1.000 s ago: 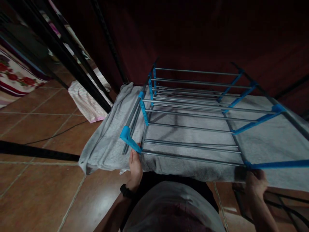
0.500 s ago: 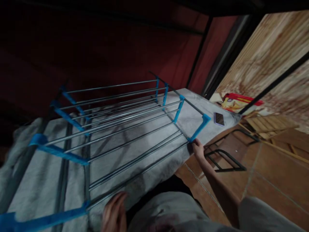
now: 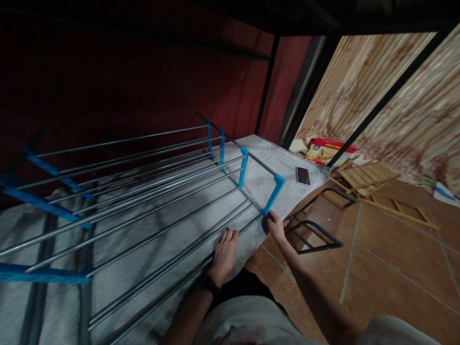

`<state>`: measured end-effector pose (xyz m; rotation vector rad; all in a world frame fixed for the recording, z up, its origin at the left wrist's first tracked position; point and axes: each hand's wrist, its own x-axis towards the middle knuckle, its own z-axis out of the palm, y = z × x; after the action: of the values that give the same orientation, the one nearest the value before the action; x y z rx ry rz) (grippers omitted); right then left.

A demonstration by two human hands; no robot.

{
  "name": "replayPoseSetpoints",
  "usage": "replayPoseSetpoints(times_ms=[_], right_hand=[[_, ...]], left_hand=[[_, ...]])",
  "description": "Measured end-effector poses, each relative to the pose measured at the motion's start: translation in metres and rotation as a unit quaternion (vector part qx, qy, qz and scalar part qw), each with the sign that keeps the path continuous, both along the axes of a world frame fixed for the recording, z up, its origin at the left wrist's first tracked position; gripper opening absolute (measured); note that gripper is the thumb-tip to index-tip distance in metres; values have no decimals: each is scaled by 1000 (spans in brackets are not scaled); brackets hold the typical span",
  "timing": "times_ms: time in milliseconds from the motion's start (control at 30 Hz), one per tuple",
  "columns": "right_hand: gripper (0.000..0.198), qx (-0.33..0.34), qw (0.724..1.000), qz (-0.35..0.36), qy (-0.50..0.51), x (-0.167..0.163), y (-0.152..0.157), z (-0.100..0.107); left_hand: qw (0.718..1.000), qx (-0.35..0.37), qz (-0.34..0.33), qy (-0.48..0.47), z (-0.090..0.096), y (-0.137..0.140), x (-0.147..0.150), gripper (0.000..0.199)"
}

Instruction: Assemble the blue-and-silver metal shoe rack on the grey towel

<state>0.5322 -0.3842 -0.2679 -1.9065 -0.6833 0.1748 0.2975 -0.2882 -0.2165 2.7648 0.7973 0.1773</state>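
A metal rack (image 3: 176,222) with grey tubes and blue plastic joints lies on its side on a grey blanket (image 3: 273,148). My right hand (image 3: 276,227) is closed at its near right corner, just below a blue connector (image 3: 273,195); the fingertips are partly hidden. To the left of it, my left hand (image 3: 225,251) lies over the front tubes with its fingers together and bent around them. The undersides of its fingers cannot be seen. A dark band circles the left wrist.
A phone (image 3: 303,176) lies on the blanket past the rack's right end. Behind it are a red and yellow package (image 3: 328,149) and black frame posts. On the tiled floor to the right stand a black-framed chair (image 3: 319,220) and a folded wooden piece (image 3: 370,177).
My left hand has moved right along the front tubes, closer to my right hand. My right hand stays at the same corner. The view has turned toward the right.
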Motion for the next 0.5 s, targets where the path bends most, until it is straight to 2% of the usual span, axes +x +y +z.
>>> replayPoseSetpoints(times_ms=[167, 500], right_hand=[[40, -12, 1000, 0, -8, -1, 1, 0], [38, -37, 999, -9, -19, -5, 3, 4]], left_hand=[[1000, -27, -13, -2, 0, -1, -1, 46], [998, -54, 6, -7, 10, -3, -2, 41]])
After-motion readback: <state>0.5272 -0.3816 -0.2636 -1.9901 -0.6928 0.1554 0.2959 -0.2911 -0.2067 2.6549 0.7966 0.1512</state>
